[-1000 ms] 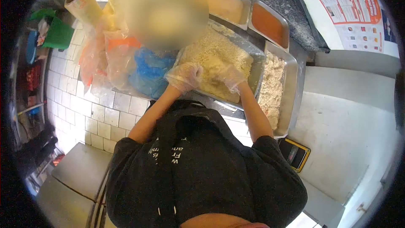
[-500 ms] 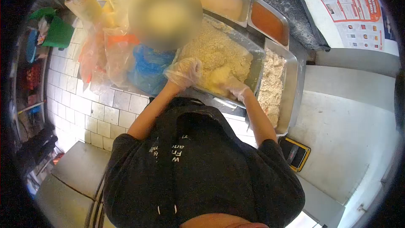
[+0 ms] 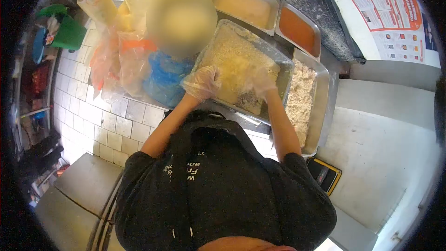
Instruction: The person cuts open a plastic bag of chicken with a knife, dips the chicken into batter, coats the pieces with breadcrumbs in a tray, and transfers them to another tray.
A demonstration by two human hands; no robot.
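A deep metal tray (image 3: pixel 239 110) holds pale yellow crumbs (image 3: pixel 230 49), with a yellower patch (image 3: pixel 231 79) between my hands. My left hand (image 3: pixel 203 82), in a clear plastic glove, is at the tray's near left side with its fingers curled inward. What lies within those fingers is hidden. My right hand (image 3: pixel 263 82), gloved too, is over the crumbs at the right side. Its fingers are smeared by motion and merge with the crumbs. Below the hands a darker bare spot (image 3: pixel 249 100) of the tray floor shows through.
Right of the tray is a long metal pan (image 3: pixel 321 88) of flaky coating (image 3: pixel 299 97). Behind stand a pan of beige liquid (image 3: pixel 244 4) and one of orange-red sauce (image 3: pixel 297 29). Blue plastic bags (image 3: pixel 165 76), clear bags (image 3: pixel 132 60) and a film roll (image 3: pixel 96 1) crowd the left.
My right hand has moved up and away from the tray's near edge. The yellow patch has shifted away from me, baring a dark spot. My left hand has barely moved.
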